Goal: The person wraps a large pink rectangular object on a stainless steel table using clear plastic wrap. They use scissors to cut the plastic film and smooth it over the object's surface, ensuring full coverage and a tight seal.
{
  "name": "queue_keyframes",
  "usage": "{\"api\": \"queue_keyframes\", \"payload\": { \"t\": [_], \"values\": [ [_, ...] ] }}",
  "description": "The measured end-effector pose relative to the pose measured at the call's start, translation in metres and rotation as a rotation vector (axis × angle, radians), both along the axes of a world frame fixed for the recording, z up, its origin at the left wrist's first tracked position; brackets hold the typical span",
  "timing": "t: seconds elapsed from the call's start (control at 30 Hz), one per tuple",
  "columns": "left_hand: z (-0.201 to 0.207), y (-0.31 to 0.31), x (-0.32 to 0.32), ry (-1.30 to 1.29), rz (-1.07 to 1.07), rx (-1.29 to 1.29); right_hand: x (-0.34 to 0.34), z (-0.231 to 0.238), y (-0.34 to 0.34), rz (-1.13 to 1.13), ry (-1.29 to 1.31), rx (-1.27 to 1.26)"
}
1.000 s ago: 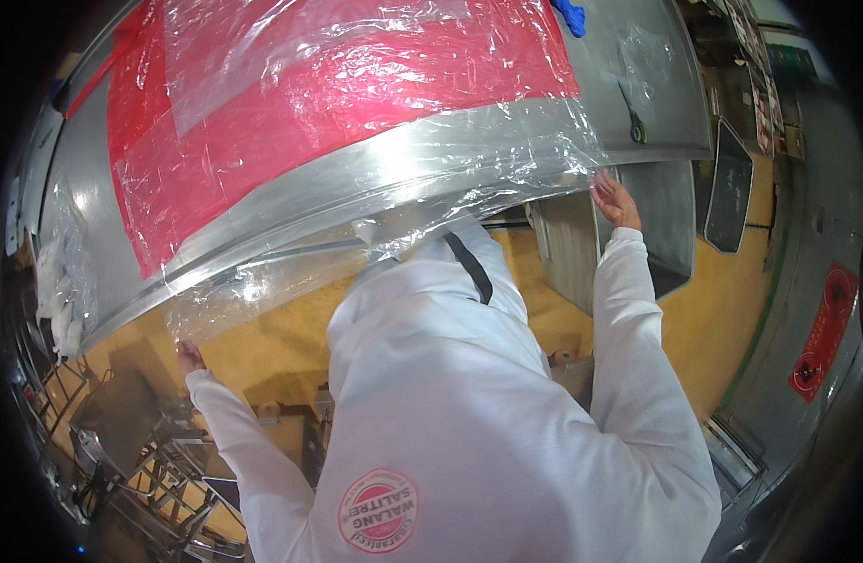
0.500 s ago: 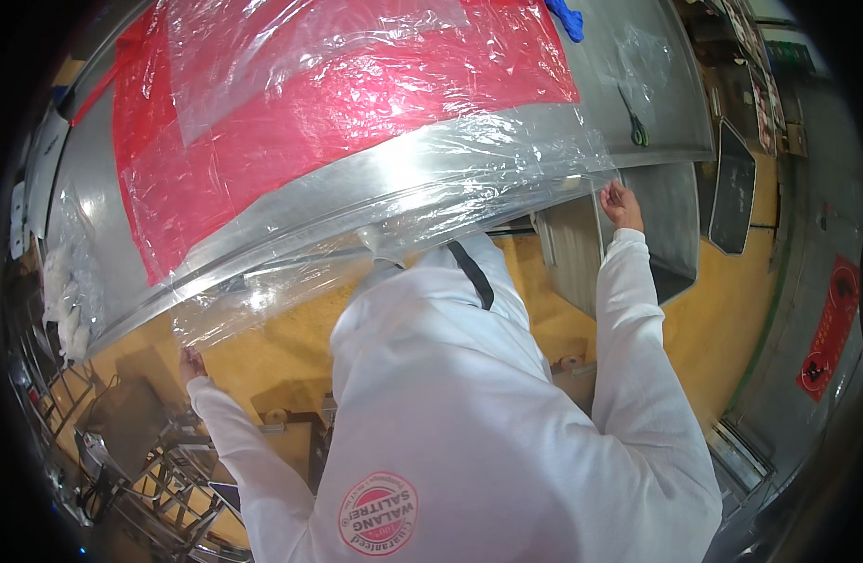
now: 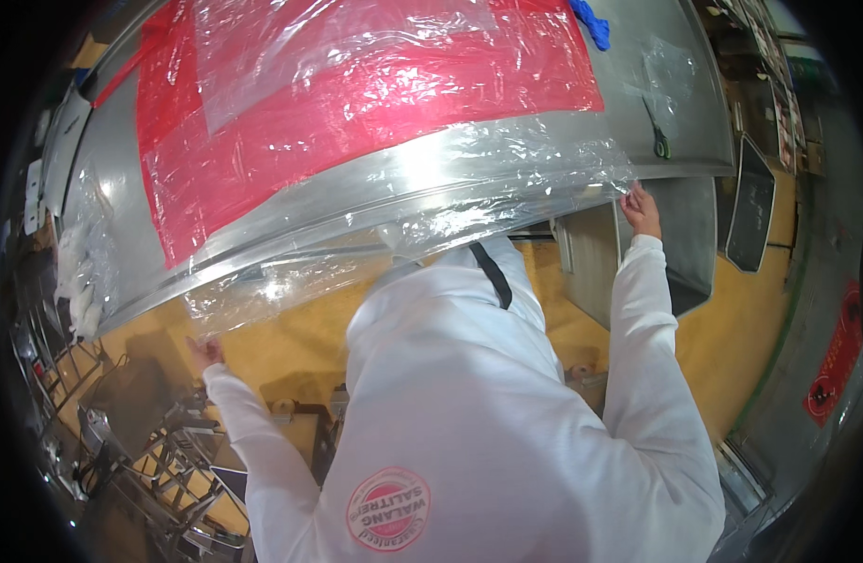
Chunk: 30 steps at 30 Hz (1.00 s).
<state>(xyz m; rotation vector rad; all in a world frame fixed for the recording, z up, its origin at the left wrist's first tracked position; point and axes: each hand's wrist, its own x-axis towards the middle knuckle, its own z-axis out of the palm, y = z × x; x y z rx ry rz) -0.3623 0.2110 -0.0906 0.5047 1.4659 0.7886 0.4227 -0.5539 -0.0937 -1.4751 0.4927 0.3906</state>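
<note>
Two hands stand wide apart at the near corners of a clear plastic sheet, which lies over a red sheet on the metal table and hangs past its front edge. Yellow floor shows between that edge and the left forearm; on the other side, a metal bin sits right below the right hand, leaving tighter room. This hand's fingers are curled in, pinching the sheet's right corner. The left hand is at the left corner, fingers loosely bent; it is small and blurred, so I cannot tell whether it grips the film. Scissors lie near the table's right end.
</note>
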Motion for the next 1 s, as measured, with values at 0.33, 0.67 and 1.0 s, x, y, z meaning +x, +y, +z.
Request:
{"api": "queue_keyframes", "payload": {
  "t": [0.33, 0.67, 1.0],
  "values": [
    [-0.066, -0.091, 0.103, -0.166, 0.223, -0.071, -0.026, -0.047, 0.035, -0.172, 0.263, 0.277],
    [-0.017, -0.098, 0.110, -0.063, 0.148, 0.087, -0.058, 0.039, 0.089, 0.108, 0.029, 0.223],
    [-0.023, -0.083, 0.097, -0.286, 0.163, 0.065, -0.048, 0.022, 0.083, 0.154, 0.085, 0.119]
  ]
}}
